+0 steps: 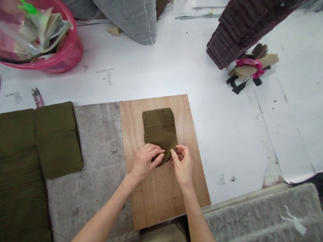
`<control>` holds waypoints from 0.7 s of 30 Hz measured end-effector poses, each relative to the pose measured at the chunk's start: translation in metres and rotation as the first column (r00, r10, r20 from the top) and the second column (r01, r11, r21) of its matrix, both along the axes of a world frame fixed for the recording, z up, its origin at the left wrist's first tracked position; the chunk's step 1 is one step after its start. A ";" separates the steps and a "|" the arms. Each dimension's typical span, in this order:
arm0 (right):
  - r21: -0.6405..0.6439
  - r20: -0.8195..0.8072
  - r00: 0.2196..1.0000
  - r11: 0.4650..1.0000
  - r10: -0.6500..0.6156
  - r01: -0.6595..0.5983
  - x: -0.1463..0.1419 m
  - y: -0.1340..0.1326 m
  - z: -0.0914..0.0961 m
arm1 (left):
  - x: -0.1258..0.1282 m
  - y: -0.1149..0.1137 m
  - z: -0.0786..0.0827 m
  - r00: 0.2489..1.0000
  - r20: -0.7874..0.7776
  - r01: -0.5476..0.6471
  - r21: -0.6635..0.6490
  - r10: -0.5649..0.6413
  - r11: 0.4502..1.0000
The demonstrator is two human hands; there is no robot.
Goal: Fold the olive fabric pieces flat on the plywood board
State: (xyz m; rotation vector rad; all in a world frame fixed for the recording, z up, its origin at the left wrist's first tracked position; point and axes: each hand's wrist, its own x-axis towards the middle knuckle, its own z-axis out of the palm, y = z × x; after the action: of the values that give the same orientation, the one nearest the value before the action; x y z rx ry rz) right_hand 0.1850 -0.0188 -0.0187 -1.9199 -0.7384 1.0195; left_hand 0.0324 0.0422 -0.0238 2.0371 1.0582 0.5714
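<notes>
A stack of olive-green fabric pieces (158,123) lies on a wooden board (162,199) in front of me. Both hands are at its near edge. My left hand (146,159) pinches the near left corner, thumb and fingers close together on the cloth. At the near right corner, my right hand (183,160) grips the fabric between thumb and fingertips, and the edge there looks lifted and bent. How many layers the fingers hold cannot be made out.
Left of the board, overlapping rows of olive fabric pieces (58,140) cover part of a grey mat (98,141). Thread snips (38,97) lie beyond them. A pink bucket (69,57) stands back left. Dark maroon stacked fabric (243,21) and a tied bundle of scraps (251,69) are back right.
</notes>
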 end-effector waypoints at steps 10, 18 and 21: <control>0.020 0.049 0.998 0.999 0.046 -0.047 -0.004 0.005 0.006 | 0.006 -0.004 0.004 0.999 -0.045 0.011 0.015 -0.011 1.000; 0.036 -0.020 0.998 0.998 0.057 -0.056 -0.005 0.005 0.007 | 0.015 -0.010 0.010 0.996 -0.070 -0.064 -0.021 0.063 0.998; 0.045 -0.080 0.995 0.997 0.061 -0.058 -0.005 0.004 0.008 | 0.016 -0.010 0.010 0.994 -0.051 -0.096 -0.043 0.093 0.995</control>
State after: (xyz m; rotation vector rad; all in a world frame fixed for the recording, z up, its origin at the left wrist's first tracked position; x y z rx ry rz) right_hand 0.1797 -0.0147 -0.0110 -1.8181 -0.7690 1.1032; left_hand 0.0486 0.0327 -0.0136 1.9787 1.1911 0.5438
